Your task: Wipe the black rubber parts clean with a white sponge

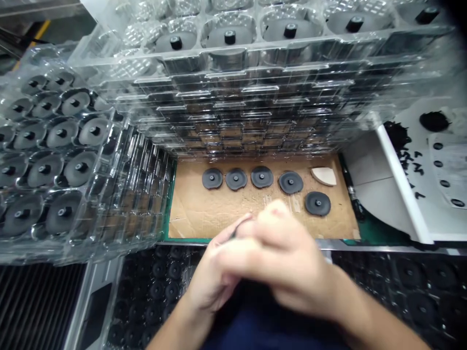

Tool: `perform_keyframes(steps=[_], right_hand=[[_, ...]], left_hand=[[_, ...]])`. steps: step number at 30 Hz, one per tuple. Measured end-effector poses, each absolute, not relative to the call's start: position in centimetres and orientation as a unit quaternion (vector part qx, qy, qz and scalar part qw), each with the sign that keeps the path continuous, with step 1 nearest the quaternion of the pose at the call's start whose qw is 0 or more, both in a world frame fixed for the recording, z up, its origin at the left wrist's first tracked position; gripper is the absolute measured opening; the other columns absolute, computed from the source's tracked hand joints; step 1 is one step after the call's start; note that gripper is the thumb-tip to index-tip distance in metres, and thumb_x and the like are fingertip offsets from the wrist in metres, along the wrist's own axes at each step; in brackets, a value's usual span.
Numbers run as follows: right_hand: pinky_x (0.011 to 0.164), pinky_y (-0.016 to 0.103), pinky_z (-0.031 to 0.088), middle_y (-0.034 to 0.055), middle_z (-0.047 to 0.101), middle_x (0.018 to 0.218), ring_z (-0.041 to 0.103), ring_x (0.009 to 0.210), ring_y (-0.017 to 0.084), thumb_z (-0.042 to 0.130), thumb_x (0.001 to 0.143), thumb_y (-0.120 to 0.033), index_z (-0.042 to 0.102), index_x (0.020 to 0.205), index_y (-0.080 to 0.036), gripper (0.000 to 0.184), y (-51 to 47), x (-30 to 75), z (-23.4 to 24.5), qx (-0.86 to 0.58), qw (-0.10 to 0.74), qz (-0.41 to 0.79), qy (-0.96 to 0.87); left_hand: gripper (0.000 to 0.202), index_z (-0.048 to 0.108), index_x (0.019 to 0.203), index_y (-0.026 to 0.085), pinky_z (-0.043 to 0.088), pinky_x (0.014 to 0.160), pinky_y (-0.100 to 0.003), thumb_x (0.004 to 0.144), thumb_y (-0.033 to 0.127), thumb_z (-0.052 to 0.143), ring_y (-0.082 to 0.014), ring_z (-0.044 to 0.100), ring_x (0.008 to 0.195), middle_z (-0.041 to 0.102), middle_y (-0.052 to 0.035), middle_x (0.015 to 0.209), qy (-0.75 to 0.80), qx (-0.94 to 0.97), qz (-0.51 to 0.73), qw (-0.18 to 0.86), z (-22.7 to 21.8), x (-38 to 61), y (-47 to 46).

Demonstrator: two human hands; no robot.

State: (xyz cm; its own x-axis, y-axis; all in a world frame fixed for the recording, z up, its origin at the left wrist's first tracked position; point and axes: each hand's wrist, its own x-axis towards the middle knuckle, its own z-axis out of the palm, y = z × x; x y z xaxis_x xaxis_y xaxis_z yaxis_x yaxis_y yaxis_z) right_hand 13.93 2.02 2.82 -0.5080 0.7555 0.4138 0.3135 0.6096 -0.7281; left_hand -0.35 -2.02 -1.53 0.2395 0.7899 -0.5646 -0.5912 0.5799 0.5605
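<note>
Both hands meet in front of my body, over the near edge of the bench. My left hand is closed around a thin dark part, of which only a curved edge shows between the fingers. My right hand is closed and pressed over the left one, blurred by motion; whatever its fingers grip is hidden. Just beyond the hands, several black discs with a small raised hub, such as this black disc, lie on a cardboard sheet. The nearest to my right hand is another black disc.
Tall stacks of clear plastic trays stand behind and clear trays at the left, holding similar discs. A pale wedge-shaped piece lies on the cardboard. At the right, a white partition borders a surface with small black parts.
</note>
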Motion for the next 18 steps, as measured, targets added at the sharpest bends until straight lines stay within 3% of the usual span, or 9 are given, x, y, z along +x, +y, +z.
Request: perform_keyframes(steps=[4,10,13,16,18], right_hand=[[0.074,0.028,0.043,0.0026,0.067,0.094,0.060,0.085,0.014,0.045,0.092,-0.016,0.066,0.100,-0.021,0.024,2.5,16.2,-1.9,-0.529,0.357,0.357,-0.682],[0.062,0.028,0.048,0.0016,0.071,0.073,0.065,0.067,0.017,0.054,0.087,-0.025,0.073,0.087,-0.023,0.019,-1.6,16.5,-9.5,-0.546,0.285,0.397,-0.681],[0.066,0.028,0.050,0.0029,0.073,0.084,0.067,0.075,0.017,0.052,0.089,-0.028,0.071,0.096,-0.023,0.021,-1.4,16.2,-7.7,-0.561,0.309,0.387,-0.664],[0.079,0.027,0.047,-0.0004,0.071,0.102,0.064,0.091,0.015,0.051,0.091,-0.024,0.065,0.109,-0.028,0.023,0.5,15.8,-2.6,-0.542,0.380,0.343,-0.667],[0.075,0.028,0.043,-0.0017,0.071,0.093,0.063,0.080,0.013,0.046,0.093,-0.019,0.066,0.107,-0.028,0.025,1.6,15.1,0.6,-0.411,0.419,0.301,-0.752]], left_hand=[[0.070,0.066,0.107,0.026,0.045,0.097,-0.037,0.042,0.042,0.087,-0.0273,0.060,0.107,0.067,-0.0047,0.114,0.417,0.101,0.490,0.759,-1.4,-0.6,-2.1],[0.065,0.066,0.107,0.026,0.047,0.093,-0.037,0.047,0.037,0.087,-0.0250,0.061,0.104,0.068,-0.0035,0.104,0.440,0.053,0.496,0.747,-1.3,-0.7,-1.6],[0.067,0.065,0.107,0.027,0.050,0.086,-0.030,0.045,0.035,0.088,-0.0222,0.062,0.101,0.069,-0.0021,0.104,0.444,0.050,0.487,0.750,-1.2,-0.4,-1.4],[0.068,0.065,0.109,0.024,0.050,0.084,-0.028,0.046,0.040,0.086,-0.0221,0.062,0.099,0.068,-0.0038,0.105,0.428,0.082,0.479,0.762,-1.0,-0.1,-1.5],[0.065,0.065,0.108,0.022,0.049,0.089,-0.031,0.050,0.046,0.083,-0.0246,0.061,0.102,0.068,-0.0052,0.105,0.435,0.103,0.465,0.764,-0.8,0.0,-1.7]])
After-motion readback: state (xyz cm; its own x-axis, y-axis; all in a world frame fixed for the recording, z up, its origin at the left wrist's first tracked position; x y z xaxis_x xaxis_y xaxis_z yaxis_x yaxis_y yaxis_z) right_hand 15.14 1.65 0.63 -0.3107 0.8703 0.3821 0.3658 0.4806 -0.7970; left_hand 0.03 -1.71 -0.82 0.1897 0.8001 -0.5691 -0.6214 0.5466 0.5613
